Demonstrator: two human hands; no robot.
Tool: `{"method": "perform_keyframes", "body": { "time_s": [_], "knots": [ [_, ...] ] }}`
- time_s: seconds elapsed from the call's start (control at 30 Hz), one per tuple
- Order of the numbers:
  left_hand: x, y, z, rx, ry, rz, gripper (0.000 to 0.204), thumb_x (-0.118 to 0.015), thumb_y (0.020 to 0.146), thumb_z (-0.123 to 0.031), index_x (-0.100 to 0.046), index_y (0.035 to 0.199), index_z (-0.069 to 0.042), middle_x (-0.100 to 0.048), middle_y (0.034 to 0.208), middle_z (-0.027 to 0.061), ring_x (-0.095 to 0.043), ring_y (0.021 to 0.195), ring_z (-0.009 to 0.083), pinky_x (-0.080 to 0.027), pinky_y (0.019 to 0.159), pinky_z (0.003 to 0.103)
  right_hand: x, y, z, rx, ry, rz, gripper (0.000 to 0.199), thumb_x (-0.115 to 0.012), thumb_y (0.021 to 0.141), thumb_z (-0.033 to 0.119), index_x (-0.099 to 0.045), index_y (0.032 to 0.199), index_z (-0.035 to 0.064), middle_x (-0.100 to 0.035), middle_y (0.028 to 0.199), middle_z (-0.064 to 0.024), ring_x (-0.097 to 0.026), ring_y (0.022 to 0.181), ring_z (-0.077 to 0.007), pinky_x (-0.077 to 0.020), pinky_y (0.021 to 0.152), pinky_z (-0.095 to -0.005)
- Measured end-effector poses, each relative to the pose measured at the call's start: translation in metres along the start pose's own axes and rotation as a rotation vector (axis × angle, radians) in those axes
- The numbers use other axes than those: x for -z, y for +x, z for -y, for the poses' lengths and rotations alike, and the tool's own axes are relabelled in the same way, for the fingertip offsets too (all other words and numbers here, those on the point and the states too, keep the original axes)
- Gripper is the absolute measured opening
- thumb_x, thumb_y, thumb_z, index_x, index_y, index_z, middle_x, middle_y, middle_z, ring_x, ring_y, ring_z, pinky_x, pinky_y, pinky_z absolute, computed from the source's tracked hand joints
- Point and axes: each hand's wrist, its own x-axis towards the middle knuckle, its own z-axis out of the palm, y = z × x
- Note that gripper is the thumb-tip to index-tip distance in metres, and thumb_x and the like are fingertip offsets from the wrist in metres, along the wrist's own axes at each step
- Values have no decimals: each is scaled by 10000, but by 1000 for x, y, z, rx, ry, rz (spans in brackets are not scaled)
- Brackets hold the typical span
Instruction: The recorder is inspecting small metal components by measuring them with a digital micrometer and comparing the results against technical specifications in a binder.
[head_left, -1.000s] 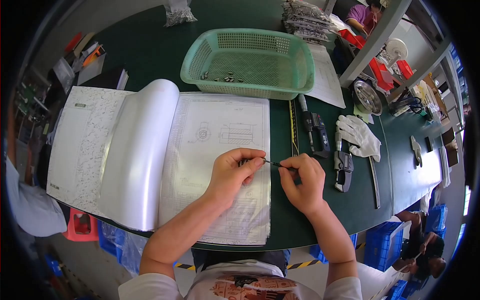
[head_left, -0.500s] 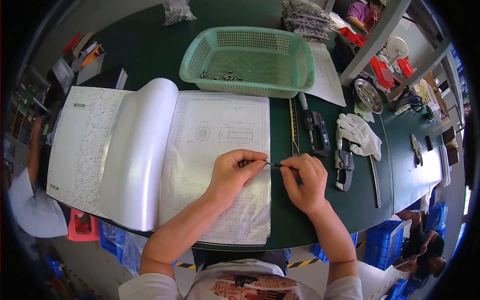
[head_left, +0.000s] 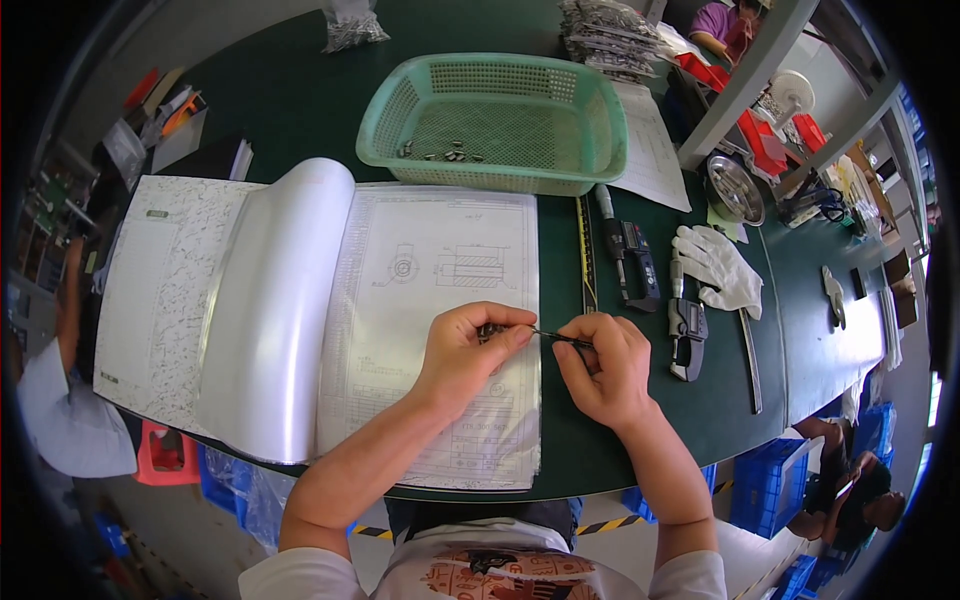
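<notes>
While both forearms came up from the near edge of the green desk point(head_left: 300, 90), the left hand point(head_left: 462, 358) pinched a small dark metal part point(head_left: 490, 331) between thumb and fingertips, just above the lower half of a drawing sheet point(head_left: 440, 300). That part was tiny, greyish and partly hidden by the fingers, so its shape could not be told. A thin dark pin point(head_left: 556, 338) ran from it to the right hand point(head_left: 604, 366), whose fingers were closed around the pin's far end; the two hands sat close together, joined only by that slim rod.

The sheet lay in a clear sleeve of an open binder point(head_left: 270, 310), white with fine line drawings, its left pages curled over in a hump. Beyond it stood a pale green plastic basket point(head_left: 590, 130) with a scatter of small metal pieces on its floor. Clear bags of metal parts point(head_left: 350, 25) lay at the far edge of the desk, and another loose white paper point(head_left: 650, 150) sat to the right of the basket. Right of the hands lay a steel ruler point(head_left: 586, 255), two digital measuring gauges point(head_left: 636, 262), and a white glove point(head_left: 715, 268).
</notes>
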Motion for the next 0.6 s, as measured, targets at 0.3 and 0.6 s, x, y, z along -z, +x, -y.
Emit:
{"method": "perform_keyframes", "body": {
  "time_s": [0.3, 0.6],
  "knots": [
    [-1, 0, 0, -13, 64, 3, 132, -583, 755, -18, -586, 881, 20, -528, 645, 8, -392, 517, 36, -310, 457, 157, -4, -2, -10, 120, -108, 34, 66, -603, 681, 58, -538, 687, 56, -500, 537, -49, -467, 466, -217, -353, 468, -316],
    [-2, -1, 3, -35, 173, -7, 131, -580, 754, -15, -586, 879, 25, -536, 654, 9, -393, 518, 31, -312, 458, 151, -6, -1, -14, 161, -79, -14, 70, -610, 677, 70, -542, 669, 58, -503, 565, -50, -460, 472, -225, -346, 475, -323]
  ]
}}
